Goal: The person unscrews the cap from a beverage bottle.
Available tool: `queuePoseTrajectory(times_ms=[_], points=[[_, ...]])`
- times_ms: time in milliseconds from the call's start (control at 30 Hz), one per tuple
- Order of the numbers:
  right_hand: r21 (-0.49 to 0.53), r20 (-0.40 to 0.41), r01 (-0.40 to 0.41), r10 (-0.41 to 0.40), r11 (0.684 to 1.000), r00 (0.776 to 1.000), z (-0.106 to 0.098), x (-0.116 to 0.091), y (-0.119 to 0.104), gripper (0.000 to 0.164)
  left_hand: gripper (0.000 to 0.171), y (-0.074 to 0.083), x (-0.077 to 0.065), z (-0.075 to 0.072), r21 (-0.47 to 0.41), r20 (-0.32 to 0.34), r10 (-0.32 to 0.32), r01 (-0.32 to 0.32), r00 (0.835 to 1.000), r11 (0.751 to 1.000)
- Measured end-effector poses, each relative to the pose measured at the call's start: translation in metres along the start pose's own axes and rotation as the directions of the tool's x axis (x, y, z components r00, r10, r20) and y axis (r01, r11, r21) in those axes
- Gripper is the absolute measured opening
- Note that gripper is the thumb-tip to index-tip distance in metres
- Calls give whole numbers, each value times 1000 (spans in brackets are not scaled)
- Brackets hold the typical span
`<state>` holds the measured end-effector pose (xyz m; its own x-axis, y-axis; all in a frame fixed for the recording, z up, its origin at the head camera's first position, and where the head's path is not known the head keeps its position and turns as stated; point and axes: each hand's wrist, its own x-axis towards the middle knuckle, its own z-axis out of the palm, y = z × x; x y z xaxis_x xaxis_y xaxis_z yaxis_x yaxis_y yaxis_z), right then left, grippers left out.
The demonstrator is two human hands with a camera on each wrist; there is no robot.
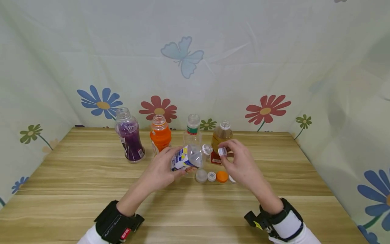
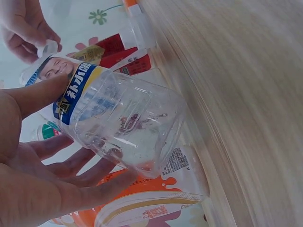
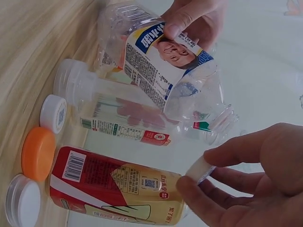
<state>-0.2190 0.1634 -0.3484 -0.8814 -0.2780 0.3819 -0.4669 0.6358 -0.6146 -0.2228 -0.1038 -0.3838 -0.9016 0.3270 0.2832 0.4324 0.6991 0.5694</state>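
Observation:
My left hand (image 1: 163, 167) grips a clear plastic bottle (image 1: 195, 156) with a blue and yellow label, tilted so its uncapped mouth points right. Between thumb and fingers, my right hand (image 1: 240, 164) pinches a small white bottle cap (image 1: 222, 151), a short way right of that mouth. In the right wrist view the cap (image 3: 199, 171) is apart from the bottle's neck (image 3: 222, 125). Seen from the left wrist, the held bottle (image 2: 128, 116) has a see-through lower body, with the fingers behind it.
Behind the hands stand uncapped bottles: a purple one (image 1: 131, 137), an orange one (image 1: 160, 134), a clear one with a green band (image 1: 192, 130) and an amber one (image 1: 222, 132). Loose caps lie in front, including a translucent cap (image 1: 201, 176), a white cap (image 1: 211, 176) and an orange cap (image 1: 222, 176).

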Motion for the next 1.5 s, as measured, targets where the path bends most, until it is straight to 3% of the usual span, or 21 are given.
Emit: queuePoseTrajectory(times_ms=[333,733,1100,1300,1500], points=[[-211,134,-33,62,977,989,-3,1,8,21,75,0,0,0,-35,-16,0,-1,1000,999],[-354,285,-94,203,931,937,-5,6,25,23,75,1,1,0,-34,-16,-1,1,1000,999],[-451,369,-145,332,881,868,-8,7,40,21,74,1,0,0,-33,-11,-9,8,1000,999],[-519,372,-115,345,847,862,-10,5,48,7,74,2,0,0,-32,-10,-14,14,1000,999],[-558,381,-87,348,825,856,-12,3,51,9,72,1,0,0,-34,-13,-11,11,1000,999]])
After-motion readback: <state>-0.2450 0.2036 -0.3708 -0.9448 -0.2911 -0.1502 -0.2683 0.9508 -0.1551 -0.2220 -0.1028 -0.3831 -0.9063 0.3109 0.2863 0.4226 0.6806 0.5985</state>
